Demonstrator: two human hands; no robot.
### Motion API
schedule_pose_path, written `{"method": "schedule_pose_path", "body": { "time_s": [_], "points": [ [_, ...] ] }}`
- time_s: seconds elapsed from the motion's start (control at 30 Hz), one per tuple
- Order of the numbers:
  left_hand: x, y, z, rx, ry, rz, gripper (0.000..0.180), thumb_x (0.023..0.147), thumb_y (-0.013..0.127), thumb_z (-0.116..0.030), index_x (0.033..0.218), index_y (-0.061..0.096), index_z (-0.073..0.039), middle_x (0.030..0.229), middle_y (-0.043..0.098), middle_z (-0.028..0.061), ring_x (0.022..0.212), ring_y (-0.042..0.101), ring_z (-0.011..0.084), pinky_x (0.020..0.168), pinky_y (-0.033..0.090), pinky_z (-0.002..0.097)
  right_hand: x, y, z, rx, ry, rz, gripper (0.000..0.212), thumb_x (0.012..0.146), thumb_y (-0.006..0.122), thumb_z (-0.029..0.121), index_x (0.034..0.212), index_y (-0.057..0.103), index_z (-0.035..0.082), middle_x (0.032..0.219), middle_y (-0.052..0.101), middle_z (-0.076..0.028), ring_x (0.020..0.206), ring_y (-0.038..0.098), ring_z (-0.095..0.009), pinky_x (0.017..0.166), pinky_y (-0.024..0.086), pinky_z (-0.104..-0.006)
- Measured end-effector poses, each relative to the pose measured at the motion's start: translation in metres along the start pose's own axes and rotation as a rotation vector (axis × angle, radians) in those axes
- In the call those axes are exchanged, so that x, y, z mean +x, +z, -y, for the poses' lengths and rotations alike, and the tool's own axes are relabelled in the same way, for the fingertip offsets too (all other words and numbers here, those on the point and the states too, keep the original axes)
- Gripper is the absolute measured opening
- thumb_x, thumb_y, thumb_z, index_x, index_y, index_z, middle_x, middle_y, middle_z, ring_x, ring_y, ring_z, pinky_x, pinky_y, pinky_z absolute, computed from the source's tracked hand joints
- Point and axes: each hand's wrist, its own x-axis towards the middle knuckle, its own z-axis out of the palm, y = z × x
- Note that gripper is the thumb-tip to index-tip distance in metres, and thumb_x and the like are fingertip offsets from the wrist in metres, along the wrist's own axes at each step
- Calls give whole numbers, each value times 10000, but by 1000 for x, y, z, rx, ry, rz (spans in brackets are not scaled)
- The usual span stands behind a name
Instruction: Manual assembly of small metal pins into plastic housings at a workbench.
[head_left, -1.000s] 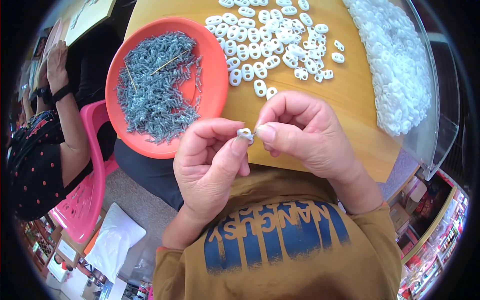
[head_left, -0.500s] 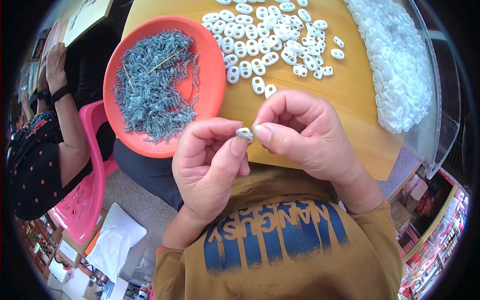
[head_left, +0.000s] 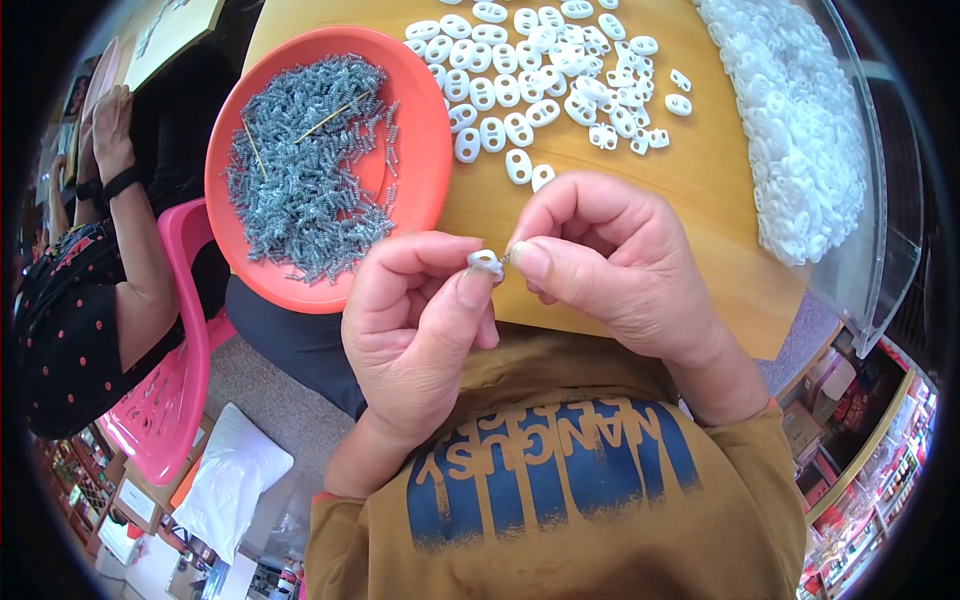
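Note:
Between the thumb and forefinger of my left hand is a small white plastic cord-lock piece with a hole in it. My right hand pinches a tiny metal spring, whose end shows between its fingertips and the white piece. Whether the spring touches the piece I cannot tell. To the left, beside my left hand, an orange-red plate holds a heap of small metal springs with two thin yellowish sticks on top. Beyond my hands lie many white oval two-holed pieces.
A clear tray at the right holds a big pile of white pieces on the wooden table. At the left, another person sits by a pink chair. A white bag lies on the floor.
My hands have drawn slightly apart, and a bit of the spring now shows between the right fingertips and the white piece. The white piece has tilted a little.

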Motion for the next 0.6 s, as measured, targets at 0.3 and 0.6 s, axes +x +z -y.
{"method": "schedule_pose_path", "body": {
  "time_s": [0.3,0.6],
  "points": [
    [0,0,2,-3,-2,1,164,810,540,18,964,481,21,810,564,62,559,495,49,496,398,149,0,-1,-3,-55,-21,20,49,796,577,45,824,542,24,732,525,23,652,471,-18,575,392,-156],
    [1,1,6,86,70,12,141,809,526,48,945,497,22,819,533,63,557,494,45,483,395,148,-1,-3,-3,-229,-99,33,39,795,567,42,814,548,14,745,520,22,696,459,-39,623,377,-183]
  ]
}}
